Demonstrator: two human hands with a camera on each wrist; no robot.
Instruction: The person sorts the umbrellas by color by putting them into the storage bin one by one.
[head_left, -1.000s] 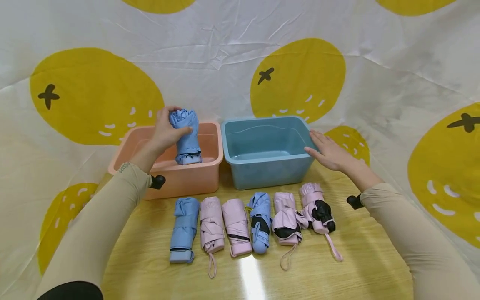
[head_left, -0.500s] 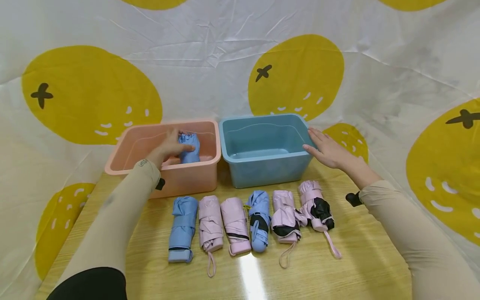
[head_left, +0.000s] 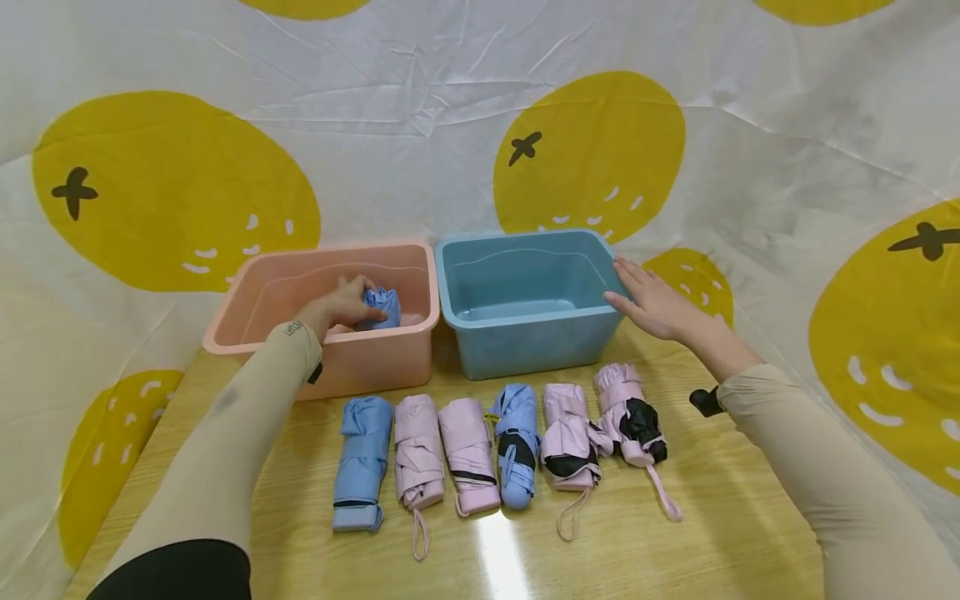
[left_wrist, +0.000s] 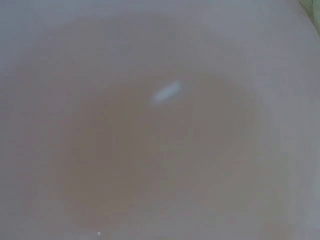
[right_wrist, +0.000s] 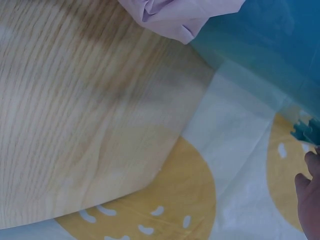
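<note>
My left hand (head_left: 347, 305) reaches down into the salmon-pink bin (head_left: 367, 364) and grips a folded blue umbrella (head_left: 387, 307) by its top end. The umbrella's lower part is hidden behind the bin's front wall. With straight fingers, my right hand (head_left: 654, 302) rests at the right rim of the blue bin (head_left: 536, 343), which stands beside the pink one. In the right wrist view, only some fingers (right_wrist: 311, 192) show at the frame's edge, near the blue wall. The left wrist view is a close, blurred surface.
In front of the bins, folded umbrellas lie in a row on the wooden table (head_left: 615, 550): a blue one (head_left: 362, 458), a second blue one (head_left: 517, 429) and several pink ones, such as a pink umbrella (head_left: 418, 450). A fruit-patterned cloth (head_left: 420, 167) hangs behind.
My left hand has lowered the blue umbrella from above the pink bin's rim down into it. My right hand has stayed at the blue bin's rim.
</note>
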